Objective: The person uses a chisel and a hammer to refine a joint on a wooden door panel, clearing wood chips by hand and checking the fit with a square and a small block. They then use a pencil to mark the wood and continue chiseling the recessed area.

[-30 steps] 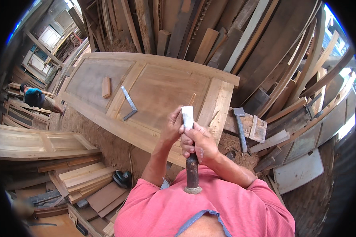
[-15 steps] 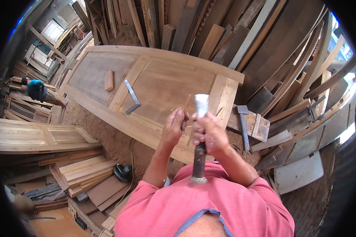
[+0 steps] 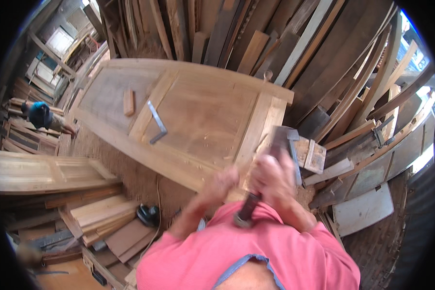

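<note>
L hand (image 3: 221, 186) has open way fwd over wood door (image 3: 203, 113); metal square (image 3: 156, 121) & small wood block (image 3: 129, 102) obstruct its L half. R hand (image 3: 274, 179) w/ chisel (image 3: 249, 208): hammer (image 3: 295, 159) lies to R; leaning boards (image 3: 253, 53) wall off door's far side.

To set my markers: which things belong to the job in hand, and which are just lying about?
Likely in the job: chisel in right hand, panelled door, metal square, wooden block, hammer.
Apparently lying about: stacked boards, black tool, leaning planks.

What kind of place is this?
Probably a woodworking shop: a long light-brown wooden door-like panel lies flat, a grey metal L-shaped square rests on it, and brown wooden planks lean beyond.
</note>
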Demonstrator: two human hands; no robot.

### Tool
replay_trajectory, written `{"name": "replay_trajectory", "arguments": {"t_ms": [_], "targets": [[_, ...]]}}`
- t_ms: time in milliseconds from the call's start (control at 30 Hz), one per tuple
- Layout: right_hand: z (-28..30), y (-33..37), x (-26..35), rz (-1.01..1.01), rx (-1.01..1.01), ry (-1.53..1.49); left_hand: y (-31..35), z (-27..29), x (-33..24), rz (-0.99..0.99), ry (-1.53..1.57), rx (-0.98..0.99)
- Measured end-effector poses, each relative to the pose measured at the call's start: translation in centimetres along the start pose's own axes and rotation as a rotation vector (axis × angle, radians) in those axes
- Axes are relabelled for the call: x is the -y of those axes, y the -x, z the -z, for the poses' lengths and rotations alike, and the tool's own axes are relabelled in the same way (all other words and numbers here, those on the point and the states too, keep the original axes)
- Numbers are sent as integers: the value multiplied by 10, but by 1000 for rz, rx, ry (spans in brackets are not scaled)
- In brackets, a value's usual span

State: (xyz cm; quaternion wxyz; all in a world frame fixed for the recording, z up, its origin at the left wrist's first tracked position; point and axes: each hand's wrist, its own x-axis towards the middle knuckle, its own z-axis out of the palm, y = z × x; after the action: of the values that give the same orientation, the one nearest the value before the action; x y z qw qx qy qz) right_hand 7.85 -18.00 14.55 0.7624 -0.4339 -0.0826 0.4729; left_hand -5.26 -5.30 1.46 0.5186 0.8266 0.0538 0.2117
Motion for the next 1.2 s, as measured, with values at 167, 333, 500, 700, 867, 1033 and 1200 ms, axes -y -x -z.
{"name": "replay_trajectory", "arguments": {"t_ms": [167, 333, 500, 700, 867, 1033, 1200], "targets": [[43, -37, 8, 146, 126, 343, 27, -7, 3, 647, 370, -329], [40, -76, -25, 254, 112, 913, -24, -3, -7, 341, 233, -372], [47, -83, -13, 239, 130, 810, -28, 3, -19, 442, 492, -260], [52, -89, -14, 189, 127, 763, -28, 2, -4, 497, 649, -143], [55, -95, -22, 126, 134, 582, -29, -5, -1, 278, 176, -270], [51, -97, -24, 136, 137, 510, -30, 4, 2, 430, 683, -198], [52, -101, -26, 127, 233, 558, -24, -1, 8, 510, 1306, -22]]}}
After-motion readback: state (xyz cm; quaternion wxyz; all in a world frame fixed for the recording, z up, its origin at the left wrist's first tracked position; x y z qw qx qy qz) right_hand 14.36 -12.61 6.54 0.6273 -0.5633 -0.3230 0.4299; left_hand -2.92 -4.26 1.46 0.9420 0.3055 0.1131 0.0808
